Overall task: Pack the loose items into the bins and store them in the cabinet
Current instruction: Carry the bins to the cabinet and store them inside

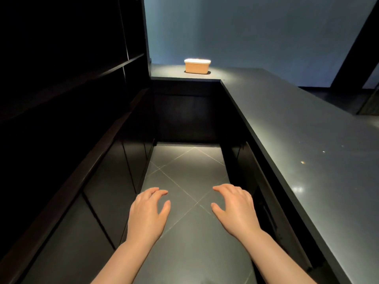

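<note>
Both empty, left hand and right hand, fingers loosely apart above floor; far off on counter, one orange bin (contents unseen).

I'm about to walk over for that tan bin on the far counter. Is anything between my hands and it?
Nothing visible. Both the left hand and right hand are empty, the tiled floor of the aisle is bare, and the bin sits alone on the counter.
</note>
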